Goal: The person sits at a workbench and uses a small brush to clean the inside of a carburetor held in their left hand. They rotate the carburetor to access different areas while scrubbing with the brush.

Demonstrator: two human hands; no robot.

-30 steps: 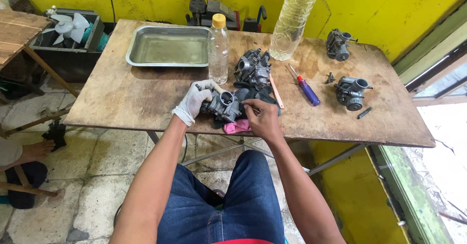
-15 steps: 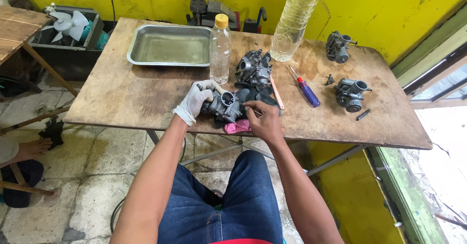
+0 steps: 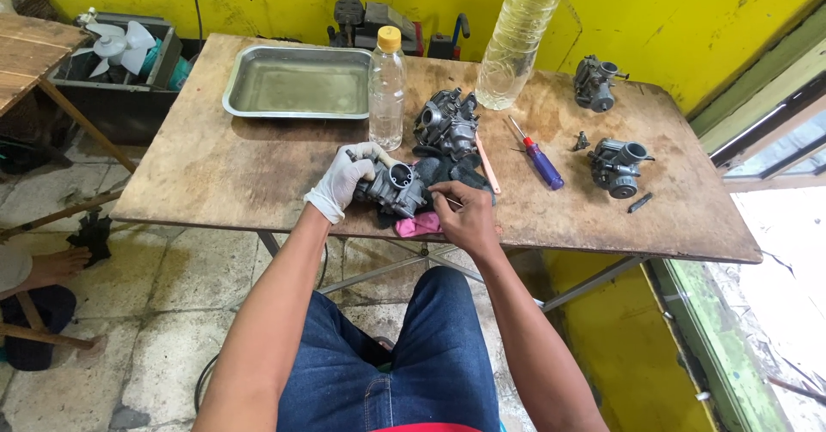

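Observation:
A grey metal carburetor [image 3: 397, 188] rests at the near edge of the wooden table [image 3: 215, 182]. My left hand [image 3: 344, 180], in a white glove, grips its left side. My bare right hand [image 3: 463, 215] is at its right side, fingertips pinched on a small part I cannot make out. A dark cloth [image 3: 454, 172] and a pink object [image 3: 420, 225] lie under and beside the carburetor.
A second carburetor [image 3: 446, 124] sits behind, two more at the right [image 3: 618, 165] and far right [image 3: 595, 83]. A blue-handled screwdriver [image 3: 539, 157], small plastic bottle [image 3: 387, 88], large clear bottle [image 3: 518, 40] and metal tray [image 3: 297, 81] stand on the table. Another person's foot [image 3: 52, 267] shows at left.
Both hands have stayed on the carburetor with only slight finger shifts; the camera view has drifted a little.

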